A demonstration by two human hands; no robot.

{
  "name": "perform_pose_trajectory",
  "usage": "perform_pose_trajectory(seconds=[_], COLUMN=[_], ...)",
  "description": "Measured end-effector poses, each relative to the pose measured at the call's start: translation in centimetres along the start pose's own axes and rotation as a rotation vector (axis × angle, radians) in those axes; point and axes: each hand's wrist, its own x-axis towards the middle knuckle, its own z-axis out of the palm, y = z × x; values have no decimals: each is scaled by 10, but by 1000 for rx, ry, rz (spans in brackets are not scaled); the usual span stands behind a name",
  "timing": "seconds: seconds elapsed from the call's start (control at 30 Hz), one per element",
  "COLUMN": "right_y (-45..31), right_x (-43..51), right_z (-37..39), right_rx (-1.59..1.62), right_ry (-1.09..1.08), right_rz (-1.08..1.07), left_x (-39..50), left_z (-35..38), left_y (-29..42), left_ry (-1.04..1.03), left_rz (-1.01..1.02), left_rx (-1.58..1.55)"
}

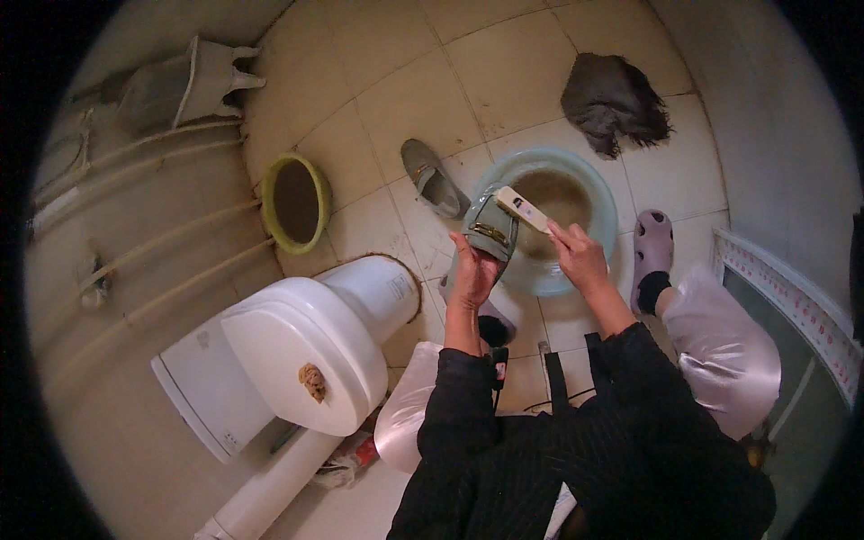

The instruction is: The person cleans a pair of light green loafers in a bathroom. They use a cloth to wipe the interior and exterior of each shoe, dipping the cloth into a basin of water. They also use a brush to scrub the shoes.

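Note:
My left hand (474,270) holds a grey-green loafer (491,219) with a gold metal bit across its upper. In my right hand (579,260) is a pale-handled scrubbing brush (525,209), its head against the side of the shoe near the toe; the bristles are mostly hidden. Both shoe and brush are above the left part of a light blue plastic basin (603,196) that contains murky brownish water (563,196). A matching loafer (433,179) rests on the floor tiles to the left of the basin.
A dark cloth (611,101) lies beyond the basin. At left stand a yellow-green bucket (326,202) and a white toilet (270,344), its lid bearing a small brown object (312,383). Pipes (182,236) run along the left wall. My mauve clog (653,246) is right of the basin.

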Motion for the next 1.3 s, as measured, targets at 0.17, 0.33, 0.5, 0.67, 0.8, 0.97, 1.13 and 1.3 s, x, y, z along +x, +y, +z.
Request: perform_pose_trajectory(seconds=[0.17, 0.33, 0.5, 0.67, 0.8, 0.97, 1.13, 1.3], right_y=[4, 7, 9, -5, -9, -10, -23, 7], right_x=[4, 2, -7, -19, -12, -2, -20, 11], right_z=[2, -1, 3, 7, 3, -1, 8, 11], right_rx=[-13, -10, 16, 127, 131, 39, 137, 201], right_ry=[65, 16, 29, -182, -70, 5, -86, 122], right_rz=[-72, -8, 10, 47, 34, 49, 68, 192], left_x=[0, 0, 2, 7, 9, 10, 11, 4], left_z=[3, 4, 6, -5, -7, -2, -4, 13], left_y=[-1, 2, 1, 21, 17, 5, 22, -3], left_ry=[-49, 4, -6, 33, 34, 47, 153, 64], left_rz=[-122, -47, -77, 42, 66, 51, 237, 4], left_rx=[167, 63, 96, -191, -150, -179, -205, -349])
